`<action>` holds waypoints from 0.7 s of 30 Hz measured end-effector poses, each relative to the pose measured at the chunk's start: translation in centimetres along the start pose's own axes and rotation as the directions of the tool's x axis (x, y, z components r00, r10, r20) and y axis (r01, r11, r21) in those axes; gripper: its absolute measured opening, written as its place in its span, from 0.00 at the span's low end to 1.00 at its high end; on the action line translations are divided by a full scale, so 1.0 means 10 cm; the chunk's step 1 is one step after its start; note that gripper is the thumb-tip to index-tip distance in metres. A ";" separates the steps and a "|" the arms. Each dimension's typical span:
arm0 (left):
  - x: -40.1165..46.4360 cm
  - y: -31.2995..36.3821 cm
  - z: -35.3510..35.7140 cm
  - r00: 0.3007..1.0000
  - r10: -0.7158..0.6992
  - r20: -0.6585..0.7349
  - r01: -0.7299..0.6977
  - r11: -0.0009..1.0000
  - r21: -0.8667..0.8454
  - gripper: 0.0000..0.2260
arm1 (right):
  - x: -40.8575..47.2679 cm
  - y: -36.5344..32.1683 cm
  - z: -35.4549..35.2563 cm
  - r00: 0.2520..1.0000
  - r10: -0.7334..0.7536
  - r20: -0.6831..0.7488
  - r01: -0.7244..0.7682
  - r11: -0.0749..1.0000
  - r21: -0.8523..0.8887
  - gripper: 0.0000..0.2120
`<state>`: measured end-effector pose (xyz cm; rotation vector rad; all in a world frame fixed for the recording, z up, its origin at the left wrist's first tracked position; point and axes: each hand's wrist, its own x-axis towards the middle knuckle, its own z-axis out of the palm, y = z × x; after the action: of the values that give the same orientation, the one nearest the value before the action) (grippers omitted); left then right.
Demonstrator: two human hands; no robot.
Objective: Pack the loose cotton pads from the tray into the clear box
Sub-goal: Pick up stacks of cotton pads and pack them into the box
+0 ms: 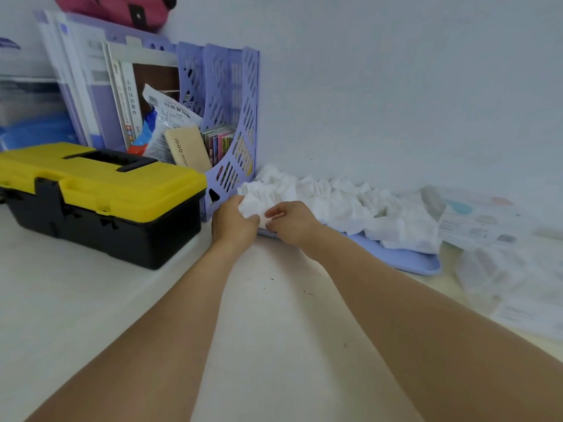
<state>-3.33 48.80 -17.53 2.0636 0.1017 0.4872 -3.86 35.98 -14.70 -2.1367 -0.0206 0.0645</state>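
A heap of white cotton pads (350,202) lies on a lilac tray (405,260) against the wall. My left hand (233,222) grips a bunch of pads (254,202) at the tray's left end. My right hand (292,222) pinches the same bunch from the right, fingers curled on it. A clear box (493,239) with printed paper inside is at the right of the tray, blurred.
A yellow and black toolbox (100,193) stands at the left. Behind it a lilac file rack (231,123) holds books and packets. A pink bag (122,7) is on top of it. The white table (274,315) stretches toward me between my forearms.
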 end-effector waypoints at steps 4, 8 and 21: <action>0.05 -0.05 0.00 1.000 -0.016 0.015 0.016 1.000 -0.018 0.19 | 0.05 -0.09 -0.02 0.995 0.095 0.042 -0.098 0.992 0.084 0.12; 0.11 -0.12 0.01 0.999 -0.039 0.003 0.039 0.998 -0.044 0.19 | 0.13 -0.23 -0.01 0.974 0.222 0.048 -0.227 0.959 0.172 0.09; -0.02 0.08 0.00 0.997 -0.021 0.068 0.049 0.896 -0.442 0.14 | 0.03 -0.33 0.00 0.983 0.165 0.074 -0.181 0.881 0.438 0.02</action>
<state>-3.57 48.32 -16.91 1.6222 -0.0105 0.3817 -3.56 37.75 -11.90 -1.6735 0.1530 0.1937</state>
